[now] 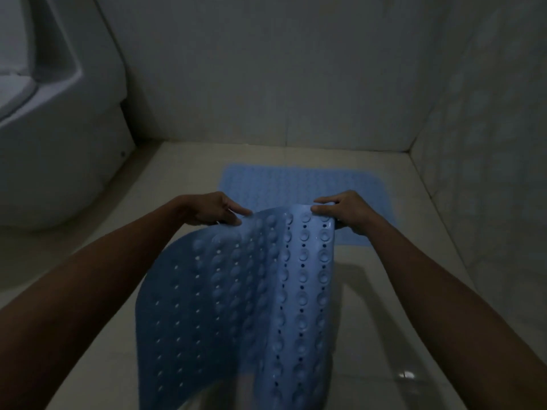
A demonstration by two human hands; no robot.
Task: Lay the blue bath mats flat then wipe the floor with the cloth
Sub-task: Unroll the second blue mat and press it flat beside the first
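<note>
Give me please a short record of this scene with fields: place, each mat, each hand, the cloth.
place: dim bathroom, toilet at left, tiled floor
far mat: blue, lying flat near the back wall
held mat: blue, curled, suction cups facing the camera, not flat
left hand: grips the held mat's top edge
right hand: grips the same top edge
cloth: not visible

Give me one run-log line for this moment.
stage: laying second mat | left hand + right hand: gripping held mat top edge, curled | first mat: flat on floor | cloth: unseen
</note>
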